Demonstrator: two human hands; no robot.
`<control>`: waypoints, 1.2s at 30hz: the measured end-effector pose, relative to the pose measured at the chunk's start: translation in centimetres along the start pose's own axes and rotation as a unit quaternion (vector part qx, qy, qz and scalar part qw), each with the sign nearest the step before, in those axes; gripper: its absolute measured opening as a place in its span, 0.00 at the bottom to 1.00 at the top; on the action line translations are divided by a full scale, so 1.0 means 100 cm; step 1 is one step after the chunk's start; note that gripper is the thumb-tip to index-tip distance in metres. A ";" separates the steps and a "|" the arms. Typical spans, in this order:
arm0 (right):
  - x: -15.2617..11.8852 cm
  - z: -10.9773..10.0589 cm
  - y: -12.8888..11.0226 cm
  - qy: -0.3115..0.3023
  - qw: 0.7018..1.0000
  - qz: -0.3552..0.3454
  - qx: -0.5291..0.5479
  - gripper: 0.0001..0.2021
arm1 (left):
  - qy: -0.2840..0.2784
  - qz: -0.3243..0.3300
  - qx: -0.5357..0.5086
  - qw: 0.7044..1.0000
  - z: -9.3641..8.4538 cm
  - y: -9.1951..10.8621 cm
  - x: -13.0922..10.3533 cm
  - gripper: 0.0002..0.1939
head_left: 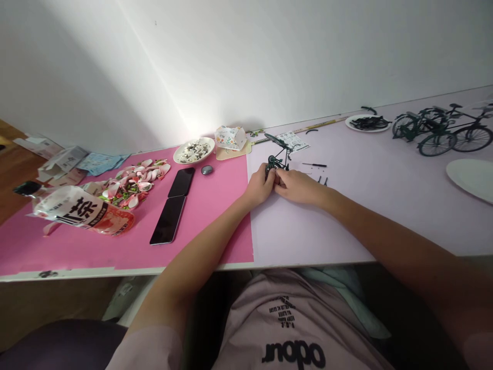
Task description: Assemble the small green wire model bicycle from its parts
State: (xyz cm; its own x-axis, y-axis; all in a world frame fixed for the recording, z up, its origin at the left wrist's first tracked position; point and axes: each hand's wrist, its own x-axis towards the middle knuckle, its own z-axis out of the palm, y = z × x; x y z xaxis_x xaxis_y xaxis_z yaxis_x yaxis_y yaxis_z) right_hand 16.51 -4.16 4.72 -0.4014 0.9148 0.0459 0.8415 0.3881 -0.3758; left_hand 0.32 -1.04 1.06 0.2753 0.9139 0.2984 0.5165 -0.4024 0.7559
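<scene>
Both hands meet over the pale part of the table, around a small dark green model bicycle [278, 160] that stands up from between them, one wheel at its top. My left hand [260, 186] is closed on its lower left side. From the right, my right hand [295, 185] pinches the lower part of the same model, fingertips close to the left ones. The fingers hide the model's lower end. Just beyond lies a printed sheet [295, 142]. A small screwdriver [316, 165] and two small dark parts [322, 181] lie right of my right hand.
Finished-looking model bicycles [437, 131] stand at the right, near a white plate [472, 177] and a plate of black parts [348, 122]. On the pink left side are two phones [168, 220], a bottle [82, 209], petals [134, 182] and a bowl [176, 155].
</scene>
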 end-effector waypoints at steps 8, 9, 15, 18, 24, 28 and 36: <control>0.000 0.000 0.000 -0.002 1.000 0.003 -0.002 0.07 | -0.001 -0.002 0.000 1.000 -0.001 0.001 -0.001 0.10; 0.000 0.000 0.000 -0.002 1.000 0.004 -0.003 0.08 | -0.002 -0.001 -0.002 1.000 -0.001 0.001 -0.001 0.10; 0.000 -0.001 -0.002 -0.004 1.000 0.007 -0.004 0.08 | 0.003 -0.001 0.000 1.000 -0.001 0.001 -0.001 0.10; 0.000 -0.001 -0.001 -0.006 1.000 0.008 -0.004 0.07 | -0.001 -0.002 0.006 1.000 -0.001 0.001 -0.001 0.10; 0.000 0.000 -0.001 -0.003 1.000 0.010 -0.001 0.06 | 0.001 -0.001 0.015 1.000 -0.001 0.000 0.000 0.10; 0.000 0.000 0.000 -0.003 1.000 0.009 -0.004 0.07 | 0.002 -0.003 0.015 1.000 0.000 0.000 -0.001 0.10; 0.002 0.002 0.002 -0.003 1.000 0.004 -0.005 0.07 | -0.003 -0.004 0.006 1.000 -0.001 0.003 -0.001 0.10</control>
State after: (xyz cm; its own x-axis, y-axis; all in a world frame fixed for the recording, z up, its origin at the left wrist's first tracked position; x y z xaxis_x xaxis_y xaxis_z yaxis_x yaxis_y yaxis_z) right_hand 16.55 -3.92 4.46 -0.3968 0.9171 0.0377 0.8484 0.3821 -0.3663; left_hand 0.30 -1.28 1.31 0.2758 0.9166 0.2895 0.5277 -0.3961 0.7514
